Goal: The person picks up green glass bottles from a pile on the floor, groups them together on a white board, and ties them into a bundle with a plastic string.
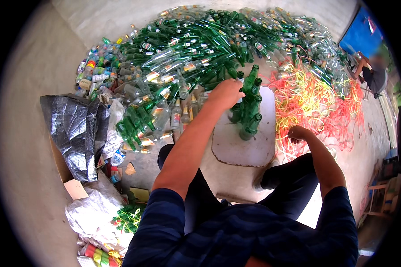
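A small stool-like board (244, 147) with a pale, worn top is between my knees. Several green glass bottles (252, 125) stand upright in a tight group on it. My left hand (226, 94) reaches to the left side of this group, its fingers closed around a glass bottle (240, 76) whose mouth shows above them. Part of that bottle is hidden by the hand. To the right of the board, my right hand (299, 134) hangs with curled fingers above tangled red and yellow plastic strapping (307, 100). Nothing shows in its grasp.
A heap of green and clear bottles (193, 40) lies along the wall. Plastic bottles (100, 66) are piled at left, above a black bubble-wrap bag (77, 133) over a cardboard box (75, 188). Green bottles bound with yellow strapping (128, 218) lie lower left. Another person (376, 76) sits far right.
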Action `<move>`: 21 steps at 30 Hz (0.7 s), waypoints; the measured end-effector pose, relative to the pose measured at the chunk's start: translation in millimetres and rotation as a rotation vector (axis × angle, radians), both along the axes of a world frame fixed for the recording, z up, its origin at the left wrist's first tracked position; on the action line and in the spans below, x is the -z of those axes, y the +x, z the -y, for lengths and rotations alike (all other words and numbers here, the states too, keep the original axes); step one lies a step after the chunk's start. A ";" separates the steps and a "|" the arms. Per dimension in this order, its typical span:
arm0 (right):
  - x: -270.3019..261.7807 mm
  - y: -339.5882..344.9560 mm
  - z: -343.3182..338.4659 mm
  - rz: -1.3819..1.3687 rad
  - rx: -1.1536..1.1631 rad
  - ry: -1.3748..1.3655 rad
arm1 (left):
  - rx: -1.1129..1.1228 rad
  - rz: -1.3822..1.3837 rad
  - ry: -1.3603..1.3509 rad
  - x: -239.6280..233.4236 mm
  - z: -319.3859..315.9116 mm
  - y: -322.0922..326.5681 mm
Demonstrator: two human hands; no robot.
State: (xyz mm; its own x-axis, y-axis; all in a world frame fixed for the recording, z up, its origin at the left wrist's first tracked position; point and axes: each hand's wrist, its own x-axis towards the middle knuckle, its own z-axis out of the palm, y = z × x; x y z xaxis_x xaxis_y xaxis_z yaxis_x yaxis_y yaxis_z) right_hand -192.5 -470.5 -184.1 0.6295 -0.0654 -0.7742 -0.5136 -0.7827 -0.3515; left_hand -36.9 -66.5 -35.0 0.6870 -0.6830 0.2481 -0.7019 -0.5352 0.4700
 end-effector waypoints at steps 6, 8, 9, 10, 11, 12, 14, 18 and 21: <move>-1.7 -3.2 0.0 -0.011 0.046 -0.003 | -0.018 0.039 0.015 7.2 4.3 0.4; -1.8 -3.0 -1.0 0.005 0.052 0.011 | -0.035 0.057 -0.029 14.6 5.2 0.6; -1.0 -3.6 -0.5 0.012 0.061 0.015 | -0.040 0.044 -0.032 15.3 7.1 -0.5; -0.4 -4.3 0.2 0.019 0.070 0.019 | -0.044 0.031 -0.034 16.0 7.8 -1.4; -0.1 -5.2 1.0 0.019 0.079 0.022 | -0.050 0.018 -0.035 16.4 8.3 -1.8; -0.2 -4.7 -0.1 0.021 0.086 0.026 | -0.039 0.008 -0.037 16.4 7.5 -1.3; -0.7 -2.8 -2.2 0.016 0.083 0.022 | -0.018 -0.010 -0.039 16.1 5.2 0.1; -0.8 -2.0 -0.9 0.005 0.055 0.018 | 0.008 -0.042 -0.028 14.8 2.3 1.3; -0.3 -1.6 1.7 -0.024 0.028 0.001 | 0.022 -0.071 0.013 12.8 1.3 1.8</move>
State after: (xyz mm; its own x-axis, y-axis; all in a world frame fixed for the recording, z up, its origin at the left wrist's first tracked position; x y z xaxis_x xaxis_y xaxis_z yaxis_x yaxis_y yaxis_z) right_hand -194.2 -472.2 -183.8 0.6086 -0.0821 -0.7892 -0.5437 -0.7676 -0.3394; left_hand -35.1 -67.8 -47.7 0.6874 -0.7010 0.1901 -0.6786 -0.5265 0.5121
